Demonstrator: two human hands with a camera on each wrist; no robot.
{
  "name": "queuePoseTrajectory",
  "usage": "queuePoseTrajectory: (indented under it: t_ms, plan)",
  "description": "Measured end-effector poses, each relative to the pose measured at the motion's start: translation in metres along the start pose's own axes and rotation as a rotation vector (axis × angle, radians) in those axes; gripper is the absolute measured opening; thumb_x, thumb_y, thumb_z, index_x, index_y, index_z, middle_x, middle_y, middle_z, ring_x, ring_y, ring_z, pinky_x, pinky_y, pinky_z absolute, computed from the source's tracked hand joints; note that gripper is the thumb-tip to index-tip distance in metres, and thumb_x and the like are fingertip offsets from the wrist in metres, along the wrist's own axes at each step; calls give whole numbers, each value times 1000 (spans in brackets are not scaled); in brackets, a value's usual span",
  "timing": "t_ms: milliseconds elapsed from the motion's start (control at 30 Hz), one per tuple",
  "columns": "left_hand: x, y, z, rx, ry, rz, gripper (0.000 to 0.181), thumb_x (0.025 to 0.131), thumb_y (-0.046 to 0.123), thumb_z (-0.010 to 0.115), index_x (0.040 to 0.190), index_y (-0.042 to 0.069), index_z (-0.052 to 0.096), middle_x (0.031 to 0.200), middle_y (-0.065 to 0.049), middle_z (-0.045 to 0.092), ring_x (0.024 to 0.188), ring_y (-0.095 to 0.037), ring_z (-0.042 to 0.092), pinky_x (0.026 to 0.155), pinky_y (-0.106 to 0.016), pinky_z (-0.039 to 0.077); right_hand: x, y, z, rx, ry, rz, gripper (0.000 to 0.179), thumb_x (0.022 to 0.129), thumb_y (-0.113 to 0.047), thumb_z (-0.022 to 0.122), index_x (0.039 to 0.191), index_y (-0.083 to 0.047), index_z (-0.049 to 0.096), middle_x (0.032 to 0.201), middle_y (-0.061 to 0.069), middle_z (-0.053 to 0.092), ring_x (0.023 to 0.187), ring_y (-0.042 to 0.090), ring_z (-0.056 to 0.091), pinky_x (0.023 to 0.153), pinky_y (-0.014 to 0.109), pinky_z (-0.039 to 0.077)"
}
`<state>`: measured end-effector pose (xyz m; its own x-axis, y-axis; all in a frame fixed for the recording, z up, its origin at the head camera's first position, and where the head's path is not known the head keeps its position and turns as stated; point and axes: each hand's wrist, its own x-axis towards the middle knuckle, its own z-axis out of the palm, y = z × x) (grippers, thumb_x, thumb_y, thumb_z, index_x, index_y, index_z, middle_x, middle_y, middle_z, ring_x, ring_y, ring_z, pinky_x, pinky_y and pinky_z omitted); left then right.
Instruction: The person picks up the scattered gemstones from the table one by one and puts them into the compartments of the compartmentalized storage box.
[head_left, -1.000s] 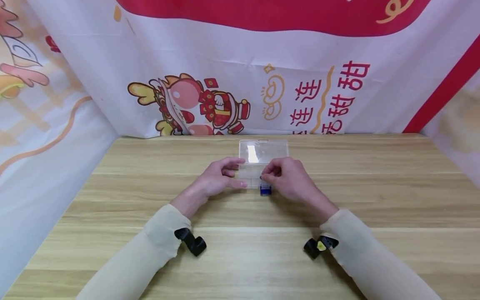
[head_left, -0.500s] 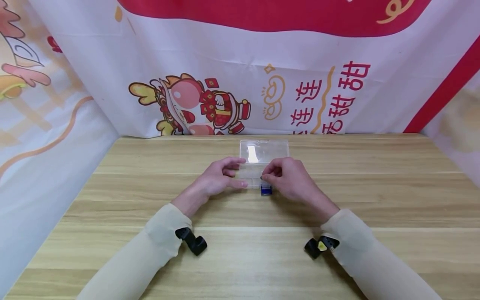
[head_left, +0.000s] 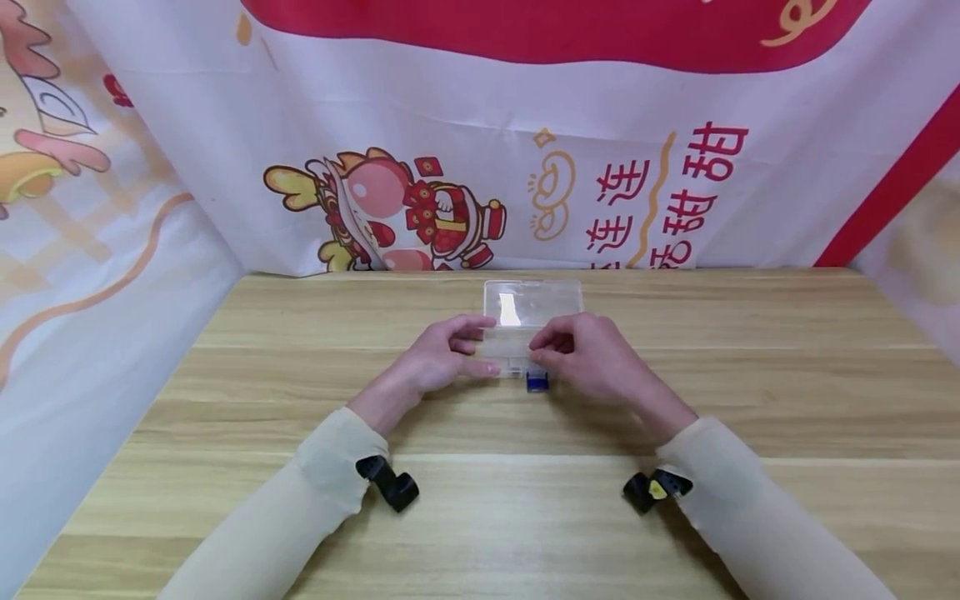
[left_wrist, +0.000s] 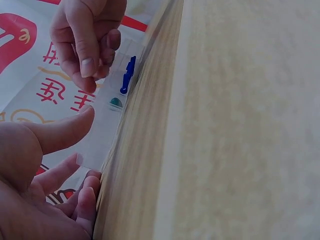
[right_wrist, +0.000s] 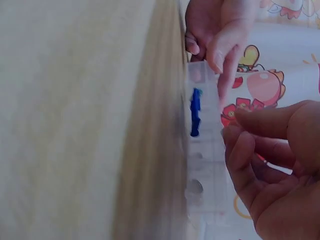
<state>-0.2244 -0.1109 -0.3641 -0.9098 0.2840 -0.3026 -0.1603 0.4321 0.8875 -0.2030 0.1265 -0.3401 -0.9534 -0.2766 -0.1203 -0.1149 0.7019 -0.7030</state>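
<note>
A clear plastic compartment box [head_left: 493,345] lies on the table with its transparent lid [head_left: 540,302] tipped back. My left hand [head_left: 438,357] holds the box's left end, thumb at the front and fingers behind. Over the right part of the box is my right hand [head_left: 588,354], fingers loosely curled, with nothing showing between thumb and forefinger. A blue latch [head_left: 537,382] sits at the box's front, just below the right fingertips. In the left wrist view a small green piece [left_wrist: 116,102] is seen in a compartment beside the blue latch [left_wrist: 128,75].
The box stands on a wood-grain table [head_left: 495,517], near its back edge. A printed cloth [head_left: 465,100] hangs behind and at both sides. Black wrist cameras [head_left: 401,492] sit on both sleeves.
A small dark piece at my right fingertips is gone from them, and a dark spot now shows in a front compartment. The right hand has shifted slightly; the left still holds the box.
</note>
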Motion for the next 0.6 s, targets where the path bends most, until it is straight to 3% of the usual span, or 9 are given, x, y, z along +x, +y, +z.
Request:
queuePoseTrajectory:
  t_ms: [200,367,467,600]
  plan:
    - [0,0,-1,26,-1,2,66,90,20,86,148,32,60,150,-2,56,128,-26,50,112,-44,43,-4,6,-14,-30,59,-46,18,103,-27,70,116,-16,76,108,3,74,99,22,65,84,34,55]
    - [-3,3,-3,98,-10,14,74,89,29,87,154,40,53,156,0,52,136,-27,50,115,-49,44,-12,27,-33,-130,144,-78,39,104,-35,68,135,-11,68,124,9,73,112,27,67,92,45,58]
    - [-7,6,-9,210,7,64,77,92,40,83,158,47,44,165,-2,46,147,-32,47,120,-60,41,-16,43,-49,-253,206,-102,59,105,-47,64,150,-9,56,145,18,64,129,38,61,104,61,52]
    - [-9,11,-21,491,90,173,79,95,62,71,164,47,33,174,-9,31,158,-39,33,120,-72,34,-17,61,-72,-471,267,-74,87,100,-71,54,164,-15,38,165,26,41,149,53,38,115,76,33]
